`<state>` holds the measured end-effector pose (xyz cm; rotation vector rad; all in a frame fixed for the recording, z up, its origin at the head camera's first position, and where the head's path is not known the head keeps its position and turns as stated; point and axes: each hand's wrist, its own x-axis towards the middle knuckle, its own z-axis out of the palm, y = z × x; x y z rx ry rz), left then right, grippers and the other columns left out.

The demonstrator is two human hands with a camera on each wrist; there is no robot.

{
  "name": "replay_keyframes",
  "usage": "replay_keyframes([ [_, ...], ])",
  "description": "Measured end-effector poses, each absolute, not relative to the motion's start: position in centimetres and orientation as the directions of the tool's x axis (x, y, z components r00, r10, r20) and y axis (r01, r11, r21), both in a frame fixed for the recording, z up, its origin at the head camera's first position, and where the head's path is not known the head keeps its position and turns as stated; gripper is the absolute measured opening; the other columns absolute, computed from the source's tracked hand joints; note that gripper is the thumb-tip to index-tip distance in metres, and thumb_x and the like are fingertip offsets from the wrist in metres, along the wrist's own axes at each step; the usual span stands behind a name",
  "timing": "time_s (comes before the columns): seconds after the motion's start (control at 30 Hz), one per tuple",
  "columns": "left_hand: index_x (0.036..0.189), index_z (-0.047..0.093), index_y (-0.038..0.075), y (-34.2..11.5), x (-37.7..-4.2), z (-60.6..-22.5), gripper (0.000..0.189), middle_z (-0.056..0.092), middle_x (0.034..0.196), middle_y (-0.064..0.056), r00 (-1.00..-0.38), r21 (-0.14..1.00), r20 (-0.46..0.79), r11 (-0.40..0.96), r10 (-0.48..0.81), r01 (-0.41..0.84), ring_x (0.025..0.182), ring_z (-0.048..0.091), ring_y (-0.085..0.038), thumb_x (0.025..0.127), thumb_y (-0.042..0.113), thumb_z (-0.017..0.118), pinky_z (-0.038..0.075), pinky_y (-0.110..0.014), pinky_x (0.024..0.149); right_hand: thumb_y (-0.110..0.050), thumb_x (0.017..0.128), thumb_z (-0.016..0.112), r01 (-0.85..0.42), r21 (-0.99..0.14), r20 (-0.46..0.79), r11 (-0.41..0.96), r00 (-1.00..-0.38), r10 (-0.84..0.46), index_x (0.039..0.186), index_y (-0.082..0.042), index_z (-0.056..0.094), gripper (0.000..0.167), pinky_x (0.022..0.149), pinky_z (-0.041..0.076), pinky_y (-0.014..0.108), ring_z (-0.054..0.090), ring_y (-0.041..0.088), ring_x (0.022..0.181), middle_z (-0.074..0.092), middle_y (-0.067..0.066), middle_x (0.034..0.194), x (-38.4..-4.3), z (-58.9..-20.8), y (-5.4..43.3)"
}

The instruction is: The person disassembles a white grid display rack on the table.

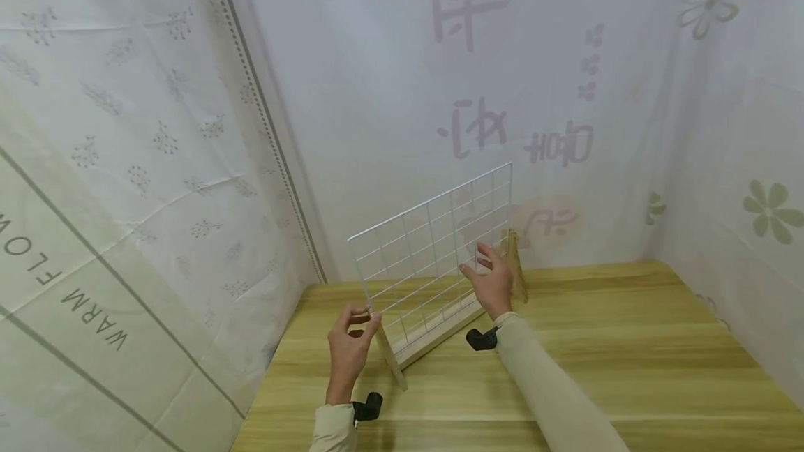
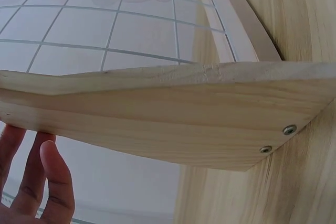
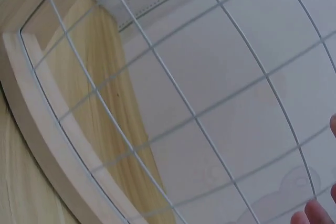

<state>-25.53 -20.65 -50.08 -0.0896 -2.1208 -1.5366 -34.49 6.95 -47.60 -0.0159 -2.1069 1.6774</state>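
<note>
A white wire grid (image 1: 433, 250) stands upright in a wooden base, whose long pale bar (image 1: 440, 333) runs along the grid's bottom. Upright wooden boards flank it: the near left side board (image 1: 391, 354) and the far right side board (image 1: 516, 267). My left hand (image 1: 350, 347) pinches the top of the left side board between thumb and finger. Other left fingers (image 2: 55, 177) lie at that board's edge in the left wrist view, where two screws (image 2: 289, 129) show low on it. In front of the grid's right part, my right hand (image 1: 493, 284) has spread, relaxed fingers, holding nothing.
The rack stands on a wood-grain table (image 1: 603, 368). Pale printed curtains (image 1: 377, 89) hang behind the table and on both sides. Each wrist wears a black camera mount, one left (image 1: 369, 407) and one right (image 1: 481, 339).
</note>
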Motion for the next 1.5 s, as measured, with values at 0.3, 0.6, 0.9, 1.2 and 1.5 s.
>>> replay_keyframes([
  [0.3, 0.101, 0.07, 0.011, -20.4, -25.6, -50.1, 0.017, 0.072, 0.11, -0.009, -0.87, 0.876, 0.431, 0.342, -0.238, 0.34, 0.093, 0.064, -0.003, 0.088, 0.019, 0.079, 0.054, -0.023, 0.074, -0.018, 0.084, 0.082, -0.243, -0.939, 0.321, 0.244, -0.874, 0.366, 0.14, -0.01, 0.058, 0.061, 0.106, 0.044, 0.055, 0.058, 0.038, 0.125, 0.061, 0.016, 0.139, -35.0, -47.9, 5.6],
  [0.6, 0.101, 0.069, 0.009, -20.6, -25.3, -50.2, 0.018, 0.071, 0.111, -0.012, -0.865, 0.869, 0.442, 0.355, -0.239, 0.345, 0.093, 0.065, -0.004, 0.089, 0.018, 0.078, 0.054, -0.023, 0.073, -0.021, 0.083, 0.083, -0.226, -0.931, 0.333, 0.286, -0.849, 0.411, 0.137, -0.008, 0.06, 0.061, 0.105, 0.04, 0.055, 0.06, 0.037, 0.121, 0.065, 0.019, 0.134, -35.7, -47.9, 4.7],
  [0.9, 0.101, 0.069, 0.012, -20.7, -25.5, -50.3, 0.018, 0.071, 0.111, -0.008, -0.869, 0.877, 0.43, 0.344, -0.246, 0.337, 0.094, 0.064, -0.005, 0.088, 0.021, 0.079, 0.055, -0.025, 0.074, -0.027, 0.08, 0.085, -0.231, -0.932, 0.337, 0.278, -0.833, 0.44, 0.135, -0.006, 0.061, 0.064, 0.112, 0.03, 0.058, 0.065, 0.042, 0.115, 0.067, 0.02, 0.129, -35.9, -47.2, 4.3],
  [1.2, 0.099, 0.07, 0.01, -20.4, -25.2, -50.0, 0.015, 0.072, 0.108, -0.01, -0.853, 0.866, 0.455, 0.348, -0.256, 0.358, 0.092, 0.065, -0.008, 0.088, 0.014, 0.079, 0.054, -0.025, 0.071, -0.027, 0.082, 0.084, -0.175, -0.951, 0.278, 0.256, -0.847, 0.454, 0.133, -0.007, 0.062, 0.059, 0.108, 0.036, 0.055, 0.066, 0.044, 0.112, 0.068, 0.021, 0.124, -35.8, -46.5, 4.0],
  [1.5, 0.102, 0.073, 0.011, -20.7, -25.6, -50.3, 0.017, 0.073, 0.1, -0.008, -0.838, 0.836, 0.497, 0.383, -0.225, 0.393, 0.091, 0.066, -0.008, 0.087, 0.015, 0.08, 0.055, -0.024, 0.069, -0.02, 0.08, 0.085, -0.182, -0.964, 0.254, 0.193, -0.839, 0.481, 0.131, -0.003, 0.063, 0.057, 0.1, 0.047, 0.057, 0.063, 0.046, 0.113, 0.066, 0.025, 0.123, -35.5, -45.8, 3.9],
])
